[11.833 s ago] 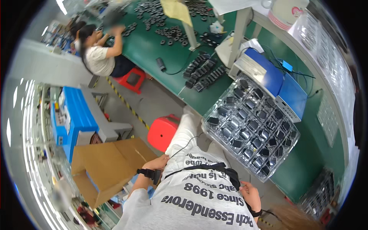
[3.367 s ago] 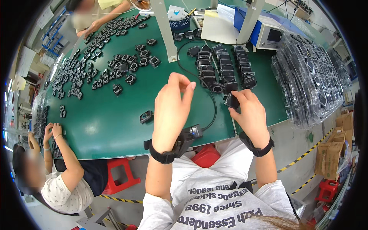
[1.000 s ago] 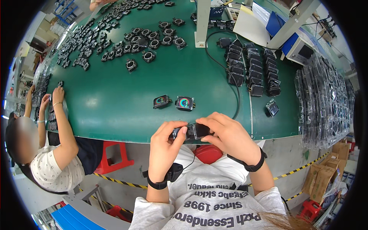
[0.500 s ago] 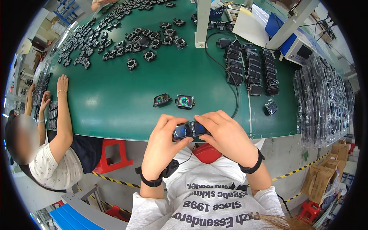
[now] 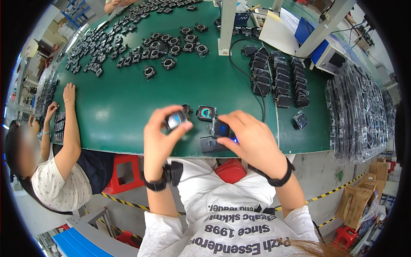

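Note:
My left hand [image 5: 157, 136] pinches a smartwatch body [image 5: 175, 120] between thumb and fingers, its screen bright and a little blurred. In my right hand [image 5: 253, 138] is a second smartwatch body [image 5: 221, 128], dark-faced with a faint blue glow. Under it, at the table's near edge, lies a black box with a port [image 5: 210, 144]; a blue light shines beside my right thumb. Just beyond my hands a smartwatch with a lit rainbow dial [image 5: 207, 113] rests on the table. Another one [image 5: 186, 108] is mostly hidden behind my left fingers.
Many round-backed watch bodies [image 5: 169, 63] cover the green table's [image 5: 120, 100] far left. Wrapped watches stand in rows [image 5: 281, 81] at right, beside stacked clear trays [image 5: 357, 113]. A black cable [image 5: 264, 107] and a white post [image 5: 227, 30] stand between. A co-worker's arm [image 5: 72, 124] rests at left.
My hands have moved apart, each with one watch. The left has gone up and left, now covering most of a lying watch. The black box has come into view.

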Demonstrator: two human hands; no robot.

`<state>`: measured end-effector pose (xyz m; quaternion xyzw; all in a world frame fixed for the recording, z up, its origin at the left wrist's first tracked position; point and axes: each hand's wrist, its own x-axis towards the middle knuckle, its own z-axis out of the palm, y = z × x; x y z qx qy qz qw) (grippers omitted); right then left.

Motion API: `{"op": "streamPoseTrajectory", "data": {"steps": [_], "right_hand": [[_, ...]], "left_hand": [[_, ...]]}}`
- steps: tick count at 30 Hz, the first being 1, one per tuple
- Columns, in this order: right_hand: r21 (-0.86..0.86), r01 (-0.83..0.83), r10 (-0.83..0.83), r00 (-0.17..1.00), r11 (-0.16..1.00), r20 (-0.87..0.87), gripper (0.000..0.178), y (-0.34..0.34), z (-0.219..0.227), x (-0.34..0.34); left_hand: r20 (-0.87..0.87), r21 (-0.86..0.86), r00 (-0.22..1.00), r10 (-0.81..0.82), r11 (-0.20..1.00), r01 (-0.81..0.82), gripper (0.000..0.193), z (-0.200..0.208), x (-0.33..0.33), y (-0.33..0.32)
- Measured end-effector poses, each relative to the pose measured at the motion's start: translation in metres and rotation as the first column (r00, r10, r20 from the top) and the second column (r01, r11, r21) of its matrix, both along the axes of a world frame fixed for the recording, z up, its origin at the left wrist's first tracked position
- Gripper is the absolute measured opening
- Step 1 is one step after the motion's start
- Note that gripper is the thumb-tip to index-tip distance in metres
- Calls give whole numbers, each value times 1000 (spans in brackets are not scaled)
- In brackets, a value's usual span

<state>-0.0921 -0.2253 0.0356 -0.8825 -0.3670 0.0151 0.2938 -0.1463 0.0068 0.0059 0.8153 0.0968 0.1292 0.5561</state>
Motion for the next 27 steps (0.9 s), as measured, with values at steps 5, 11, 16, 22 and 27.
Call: {"op": "streamPoseTrajectory", "data": {"steps": [5, 11, 16, 22, 27], "right_hand": [[-78, -1, 11, 992, 997, 125, 42, 35, -7, 21], [-337, -42, 80, 992, 941, 99, 50, 55, -19, 34], [-219, -67, 81, 995, 973, 58, 54, 56, -20, 38], [-244, -64, 58, 998, 968, -32, 45, 50, -23, 48], [-260, -10, 11, 1000, 966, 1, 43, 31, -20, 63]], "left_hand": [[16, 134, 994, -111, 985, 108, 41, -20, 29, 22], [-29, 167, 983, -184, 968, 186, 48, -27, 25, 28], [-31, 215, 989, -144, 965, 148, 55, -17, 20, 24], [-176, 225, 965, -195, 946, 232, 49, -7, 25, 22], [-185, 232, 942, -279, 919, 317, 47, 1, 46, 6]]}}
